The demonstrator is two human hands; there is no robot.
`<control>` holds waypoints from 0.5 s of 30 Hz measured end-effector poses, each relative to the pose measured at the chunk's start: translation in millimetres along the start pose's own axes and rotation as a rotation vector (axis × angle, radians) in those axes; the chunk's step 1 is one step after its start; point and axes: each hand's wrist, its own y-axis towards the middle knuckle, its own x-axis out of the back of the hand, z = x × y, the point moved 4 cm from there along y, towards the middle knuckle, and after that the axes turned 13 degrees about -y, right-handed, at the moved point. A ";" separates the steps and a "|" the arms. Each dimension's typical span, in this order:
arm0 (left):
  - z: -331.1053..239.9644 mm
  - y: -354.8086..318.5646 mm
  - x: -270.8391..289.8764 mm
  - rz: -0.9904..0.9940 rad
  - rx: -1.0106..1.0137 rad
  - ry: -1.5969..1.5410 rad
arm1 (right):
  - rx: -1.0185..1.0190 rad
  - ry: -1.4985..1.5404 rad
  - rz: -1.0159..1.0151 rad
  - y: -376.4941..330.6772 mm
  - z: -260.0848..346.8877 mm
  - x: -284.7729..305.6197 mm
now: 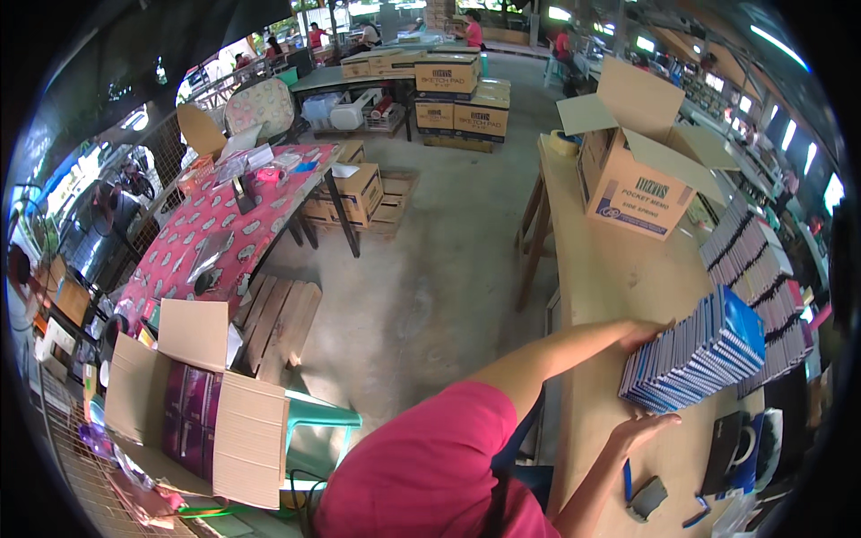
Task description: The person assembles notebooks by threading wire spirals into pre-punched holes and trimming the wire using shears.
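Note:
A stack of blue-covered spiral memo pads (691,354) stands tilted on the wooden table (596,269) to my right. My left hand (639,334) lies against its far left side, its fingers partly hidden behind the pads. At the near side, my right hand (647,434) is turned palm up, fingers stretched along the stack's lower edge. The stack sits braced between both hands. Just beyond it are more piled pads (753,255) with pale page edges, in several rows. A dark grey block-like object (647,498) lies near my right wrist.
An open cardboard box (632,184) stands at the table's far end, beside a tape roll (563,143). Behind me on the left, another open box (251,439) holds purple packs, near a green stool (325,412). A pink-covered table (193,233) and stacked cartons (446,76) stand farther off.

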 end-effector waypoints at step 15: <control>106.3 -49.0 -93.6 -0.974 -0.314 0.250 | -0.265 0.241 0.705 173.1 -11.3 29.3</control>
